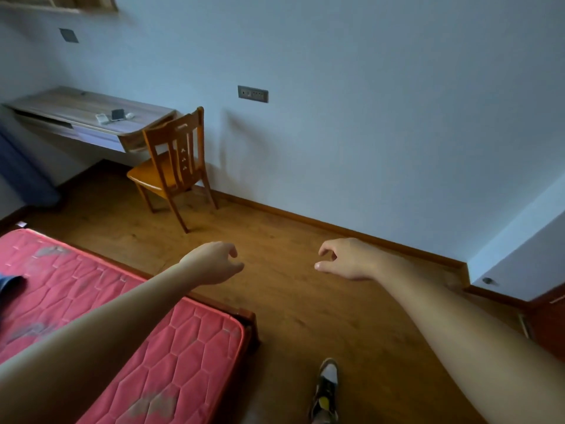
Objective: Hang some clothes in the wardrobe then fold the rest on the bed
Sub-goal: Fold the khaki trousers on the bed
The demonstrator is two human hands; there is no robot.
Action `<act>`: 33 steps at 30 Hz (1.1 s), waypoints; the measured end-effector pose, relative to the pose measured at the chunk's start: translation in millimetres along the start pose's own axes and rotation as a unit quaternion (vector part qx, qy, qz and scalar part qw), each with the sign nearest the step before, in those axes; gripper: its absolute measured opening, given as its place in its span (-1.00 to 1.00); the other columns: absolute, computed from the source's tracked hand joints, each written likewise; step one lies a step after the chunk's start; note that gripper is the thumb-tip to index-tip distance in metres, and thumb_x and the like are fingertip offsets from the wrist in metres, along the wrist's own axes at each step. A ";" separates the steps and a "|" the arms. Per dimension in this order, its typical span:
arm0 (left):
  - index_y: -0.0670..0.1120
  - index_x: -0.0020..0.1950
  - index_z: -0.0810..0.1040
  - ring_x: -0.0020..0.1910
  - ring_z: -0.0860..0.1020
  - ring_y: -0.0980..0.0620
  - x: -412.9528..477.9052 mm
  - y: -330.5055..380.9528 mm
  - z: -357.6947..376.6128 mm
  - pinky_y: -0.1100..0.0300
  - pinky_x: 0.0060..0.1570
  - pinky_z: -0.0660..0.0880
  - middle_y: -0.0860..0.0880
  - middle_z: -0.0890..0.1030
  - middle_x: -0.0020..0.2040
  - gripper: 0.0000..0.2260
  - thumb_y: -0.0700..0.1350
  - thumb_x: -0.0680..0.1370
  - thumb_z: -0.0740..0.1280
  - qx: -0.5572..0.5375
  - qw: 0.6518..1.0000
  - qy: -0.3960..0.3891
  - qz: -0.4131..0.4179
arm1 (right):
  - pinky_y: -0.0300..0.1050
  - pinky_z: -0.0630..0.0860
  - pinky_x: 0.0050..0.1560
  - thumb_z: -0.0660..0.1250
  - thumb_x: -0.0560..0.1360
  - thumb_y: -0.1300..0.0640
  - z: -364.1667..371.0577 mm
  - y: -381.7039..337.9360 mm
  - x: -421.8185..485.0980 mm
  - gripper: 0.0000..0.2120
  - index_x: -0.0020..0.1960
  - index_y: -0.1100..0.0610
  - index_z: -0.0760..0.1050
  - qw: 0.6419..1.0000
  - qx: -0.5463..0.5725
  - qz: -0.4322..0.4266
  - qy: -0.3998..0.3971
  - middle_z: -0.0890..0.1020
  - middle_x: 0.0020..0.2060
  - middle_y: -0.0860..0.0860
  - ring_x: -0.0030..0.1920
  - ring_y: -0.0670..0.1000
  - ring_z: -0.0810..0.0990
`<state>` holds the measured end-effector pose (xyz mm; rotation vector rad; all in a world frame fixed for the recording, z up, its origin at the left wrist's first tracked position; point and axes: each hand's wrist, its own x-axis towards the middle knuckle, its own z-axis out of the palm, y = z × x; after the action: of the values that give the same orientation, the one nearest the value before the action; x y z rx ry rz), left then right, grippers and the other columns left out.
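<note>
Both my arms reach forward over the wooden floor, and neither hand holds anything. My left hand (214,263) hangs with fingers loosely curled, just past the corner of the bed (171,347), a bare red quilted mattress on a dark wooden frame. My right hand (345,258) is at the same height, its fingers relaxed and slightly bent. A piece of blue cloth (10,284) lies on the mattress at the far left edge, mostly cut off. No wardrobe is plainly in view.
A wooden chair (174,166) stands by the wall beside a wall-mounted desk (76,111) with small items on it. A white wall with a socket strip (253,93) runs ahead. A dark wooden panel (550,319) sits at the right edge. My shoe (327,390) is on the floor.
</note>
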<state>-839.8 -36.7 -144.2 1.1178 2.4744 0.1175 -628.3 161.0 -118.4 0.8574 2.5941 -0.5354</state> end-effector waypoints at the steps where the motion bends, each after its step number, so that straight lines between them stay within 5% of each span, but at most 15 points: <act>1: -0.03 0.38 0.51 0.20 0.55 -0.03 21.8 3.2 -3.4 0.11 0.12 0.52 -0.05 0.57 0.28 -0.57 0.16 0.59 0.31 -0.001 1.000 0.003 -0.006 | 0.01 0.55 0.23 0.27 0.58 -0.26 -9.3 6.8 23.1 -0.50 0.44 -0.07 0.42 1.000 0.000 -0.005 -0.002 0.54 0.34 0.02 0.23 0.04 0.56; 10: -0.04 0.37 0.51 0.18 0.56 -0.02 204.4 25.7 -65.2 0.06 0.16 0.58 -0.07 0.57 0.28 -0.60 0.11 0.60 0.33 -0.074 0.991 0.048 -0.098 | 0.01 0.51 0.29 0.28 0.59 -0.24 -123.7 54.4 242.8 -0.49 0.46 -0.05 0.41 0.994 -0.042 -0.094 -0.032 0.52 0.37 0.03 0.29 0.05 0.54; 18: -0.07 0.35 0.52 0.18 0.56 -0.04 291.4 -15.7 -104.5 0.05 0.19 0.55 -0.08 0.57 0.26 -0.60 0.12 0.60 0.32 -0.100 0.978 0.054 -0.174 | 0.01 0.51 0.28 0.29 0.58 -0.23 -190.4 10.9 395.3 -0.48 0.45 -0.02 0.43 0.974 -0.086 -0.192 -0.080 0.56 0.31 0.04 0.25 0.05 0.56; 27: -0.02 0.28 0.57 -0.01 0.53 0.07 377.9 -150.3 -133.4 0.23 -0.07 0.44 -0.04 0.62 0.16 -0.66 0.12 0.58 0.34 -0.177 0.942 0.095 -0.270 | -0.03 0.55 0.25 0.28 0.60 -0.22 -206.7 -131.3 569.4 -0.50 0.45 -0.02 0.42 0.939 -0.152 -0.283 -0.121 0.54 0.34 0.03 0.27 0.06 0.55; 33: -0.07 0.33 0.56 0.17 0.58 -0.08 399.5 -256.4 -179.9 0.15 0.08 0.50 -0.09 0.62 0.24 -0.61 0.10 0.58 0.31 -0.212 0.902 0.112 -0.358 | -0.06 0.59 0.21 0.30 0.59 -0.21 -222.0 -272.2 659.5 -0.51 0.45 -0.04 0.40 0.909 -0.188 -0.344 -0.141 0.53 0.35 0.01 0.29 0.03 0.56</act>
<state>-1327.3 100.8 -179.5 -0.0150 2.7024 0.5522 -1341.6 381.4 -151.9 -0.2684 2.5398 -0.2781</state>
